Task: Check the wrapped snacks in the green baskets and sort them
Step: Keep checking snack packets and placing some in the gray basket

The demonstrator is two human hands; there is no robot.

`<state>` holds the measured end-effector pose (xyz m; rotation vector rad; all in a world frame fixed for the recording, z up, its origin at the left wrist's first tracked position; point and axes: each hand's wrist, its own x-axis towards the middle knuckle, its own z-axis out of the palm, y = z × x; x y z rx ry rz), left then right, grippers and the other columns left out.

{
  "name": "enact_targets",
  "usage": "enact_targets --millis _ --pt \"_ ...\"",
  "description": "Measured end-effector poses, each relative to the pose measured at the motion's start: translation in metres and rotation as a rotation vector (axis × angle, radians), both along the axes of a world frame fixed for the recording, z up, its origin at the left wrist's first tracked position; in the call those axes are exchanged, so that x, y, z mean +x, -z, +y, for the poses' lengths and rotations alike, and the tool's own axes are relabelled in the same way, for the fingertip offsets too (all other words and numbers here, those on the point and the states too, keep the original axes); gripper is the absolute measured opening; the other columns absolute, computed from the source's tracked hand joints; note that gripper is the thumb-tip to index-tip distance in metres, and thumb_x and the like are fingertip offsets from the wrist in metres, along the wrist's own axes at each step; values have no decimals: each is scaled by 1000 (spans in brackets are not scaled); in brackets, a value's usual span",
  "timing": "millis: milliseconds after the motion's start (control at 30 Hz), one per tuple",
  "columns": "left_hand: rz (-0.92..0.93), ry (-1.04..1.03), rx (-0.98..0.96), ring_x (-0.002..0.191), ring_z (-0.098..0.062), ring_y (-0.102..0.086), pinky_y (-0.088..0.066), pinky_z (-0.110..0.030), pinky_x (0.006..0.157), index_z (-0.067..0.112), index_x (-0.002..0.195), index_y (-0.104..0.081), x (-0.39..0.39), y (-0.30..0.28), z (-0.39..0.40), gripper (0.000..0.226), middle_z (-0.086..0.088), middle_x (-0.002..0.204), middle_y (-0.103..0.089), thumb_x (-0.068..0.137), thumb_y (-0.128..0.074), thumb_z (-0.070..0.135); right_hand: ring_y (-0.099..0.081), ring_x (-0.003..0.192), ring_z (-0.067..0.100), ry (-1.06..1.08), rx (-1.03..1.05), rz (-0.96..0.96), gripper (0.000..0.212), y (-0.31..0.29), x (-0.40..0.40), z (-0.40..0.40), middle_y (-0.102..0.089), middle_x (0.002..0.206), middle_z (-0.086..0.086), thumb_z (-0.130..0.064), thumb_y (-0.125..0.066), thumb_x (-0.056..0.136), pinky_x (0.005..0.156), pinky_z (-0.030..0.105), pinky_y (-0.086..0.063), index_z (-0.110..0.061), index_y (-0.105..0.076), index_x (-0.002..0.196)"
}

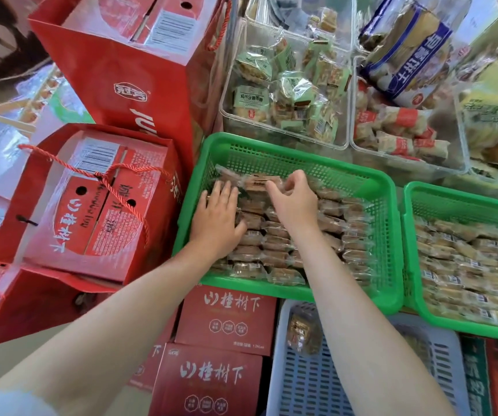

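A green basket in the middle holds rows of brown wrapped snacks. My left hand lies flat on the snacks at the basket's left side, fingers straight. My right hand reaches to the far rows, fingers curled, pinching the clear wrapper of one brown snack. A second green basket at the right is filled with paler wrapped snacks.
A grey-blue basket below holds one wrapped snack. Red cartons lie in front, red gift bags crowd the left. Clear bins of other packaged snacks stand behind the green baskets.
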<state>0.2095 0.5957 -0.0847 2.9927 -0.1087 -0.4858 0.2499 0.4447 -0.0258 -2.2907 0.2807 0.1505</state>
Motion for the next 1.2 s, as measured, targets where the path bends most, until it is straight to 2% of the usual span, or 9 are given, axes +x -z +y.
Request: enact_targets --millis 133,367,500,633,833,967,1067,1133,1200 --pt "-9 -2 -5 156 -25 15 2 -45 127 10 160 6 -3 8 -1 78 -9 169 14 104 -22 55 -41 58 16 -129 -133 -143 34 0 6 17 -50 71 3 -40 -63 94 49 30 -29 -13 -43 89" --pt "-11 -19 -23 155 -24 17 3 -45 127 11 159 12 -2 12 -2 77 -8 168 16 103 -22 52 -43 63 20 -83 -151 -75 32 11 4 6 -53 77 7 -36 -63 94 51 29 -31 -10 -46 91" --pt "-23 -23 -30 155 -24 18 5 -45 126 11 160 11 -3 13 -1 77 -8 168 17 104 -23 52 -43 63 19 -144 -272 -60 29 16 6 12 -53 84 6 -39 -61 95 49 28 -26 -16 -43 93" --pt "-35 -31 -49 155 -23 18 6 -44 126 11 160 10 -3 15 -2 78 -8 168 19 104 -26 52 -54 74 31 -185 -395 -31 25 16 13 27 -52 93 9 -39 -59 94 59 34 -43 -19 -46 101" --pt "-53 -41 -43 155 -25 19 6 -44 126 11 159 14 -2 20 -2 80 -9 167 20 104 -25 54 -56 76 33 -190 -529 -76 25 14 15 34 -52 94 10 -37 -61 93 61 36 -48 -17 -48 102" --pt "-117 -68 -176 156 -26 11 4 -44 126 21 159 14 -5 24 -1 81 -9 169 10 102 -36 49 -58 95 35 -289 -476 19 34 33 9 34 -52 108 13 -44 -65 93 76 43 -52 -18 -56 112" --pt "-201 -28 -190 157 -31 5 -3 -50 126 34 161 -3 -5 27 -1 72 -9 170 4 99 -35 46 -54 102 34 -293 -515 -54 26 40 5 31 -49 112 13 -35 -56 96 79 43 -52 -14 -67 107" --pt "-148 32 -118 156 -30 14 2 -53 125 36 161 -1 -4 26 -2 64 -5 169 14 102 -24 49 -51 103 33 -258 -492 -133 22 41 9 26 -50 109 14 -22 -55 93 80 46 -51 -8 -71 100" --pt "-73 50 -86 154 -28 21 7 -53 124 38 159 6 -3 25 -2 60 -1 167 23 104 -13 51 -50 105 33 -217 -456 -202 21 41 18 21 -53 110 16 -10 -56 92 85 48 -49 -3 -69 106"
